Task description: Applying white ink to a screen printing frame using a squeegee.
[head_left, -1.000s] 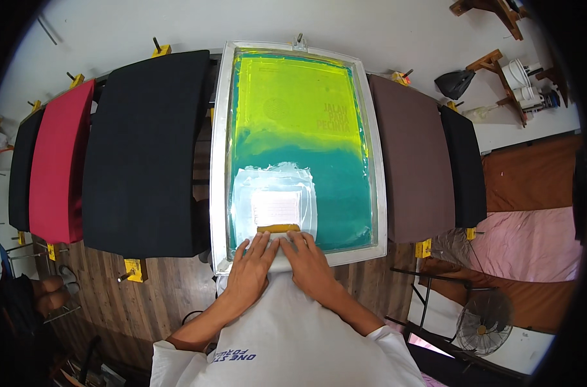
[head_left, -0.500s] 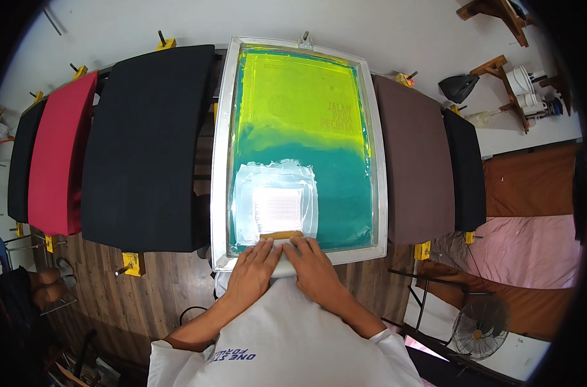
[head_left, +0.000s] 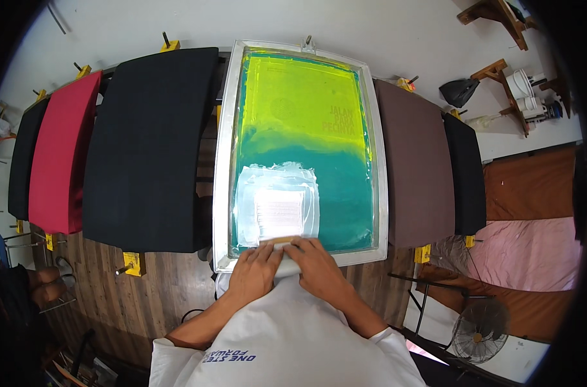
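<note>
A squeegee [head_left: 276, 240] with a wooden-coloured edge stands at the near end of a screen-printing frame [head_left: 378, 200]. My left hand [head_left: 254, 271] and my right hand [head_left: 314, 261] grip it side by side, with fingers bent over its top and fingertips close together. Most of the squeegee lies hidden under my hands. Just beyond it, white ink [head_left: 247, 184] is spread around a pale rectangular stencil area [head_left: 279, 209]. The mesh is teal [head_left: 345, 193] on its near half and yellow-green [head_left: 300, 90] on its far half, with faint lettering at the right.
Left of the frame stand a wide black platen [head_left: 148, 155], a red one [head_left: 64, 155] and another black one. To the right are a brown platen [head_left: 419, 168] and a black one [head_left: 466, 174]. A fan [head_left: 480, 329] stands at lower right; buckets [head_left: 522, 87] sit on a wall shelf.
The squeegee and both hands have come slightly nearer to me, and less of its wooden edge shows. My fingers are bent more over it. The camera view has shifted a little.
</note>
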{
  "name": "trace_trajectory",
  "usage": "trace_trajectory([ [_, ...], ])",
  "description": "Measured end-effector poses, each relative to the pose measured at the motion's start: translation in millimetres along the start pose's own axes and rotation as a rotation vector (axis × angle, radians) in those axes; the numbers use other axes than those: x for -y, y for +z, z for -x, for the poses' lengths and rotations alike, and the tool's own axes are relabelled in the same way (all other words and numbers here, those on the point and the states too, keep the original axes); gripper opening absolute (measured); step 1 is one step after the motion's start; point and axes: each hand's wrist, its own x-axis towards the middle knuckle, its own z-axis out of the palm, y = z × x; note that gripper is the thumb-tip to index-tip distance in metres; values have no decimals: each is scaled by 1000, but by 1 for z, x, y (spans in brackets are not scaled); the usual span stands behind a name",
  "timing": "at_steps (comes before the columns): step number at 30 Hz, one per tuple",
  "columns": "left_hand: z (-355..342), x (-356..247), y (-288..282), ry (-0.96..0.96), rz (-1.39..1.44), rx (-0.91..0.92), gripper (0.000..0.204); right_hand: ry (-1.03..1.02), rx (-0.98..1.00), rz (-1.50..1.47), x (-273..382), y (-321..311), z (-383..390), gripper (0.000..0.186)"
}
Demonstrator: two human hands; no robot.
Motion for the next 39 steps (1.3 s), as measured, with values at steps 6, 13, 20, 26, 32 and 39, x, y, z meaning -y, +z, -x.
trace_trajectory([
  [6, -75, 25, -36, 33, -43, -150, 60, -74, -260, 155, -15, -35, -67, 50],
  [13, -73, 35, -25, 34, -50, -105, 65, 1, -197, 146, -20, -23, -73, 44],
  [20, -3, 10, 1, 58, -94, -36, 66, -61, -119, 158, -5, 11, -3, 49],
  [26, -38, 13, -34, 41, 32, -56, 53, -70, -127, 145, -6, -20, -36, 46],
  [32, -86, 42, -36, 15, 32, -89, 57, -5, -186, 201, -23, -32, -88, 55],
  [39, -8, 19, 12, 51, -151, -55, 66, -67, -188, 144, -14, 15, -14, 62],
])
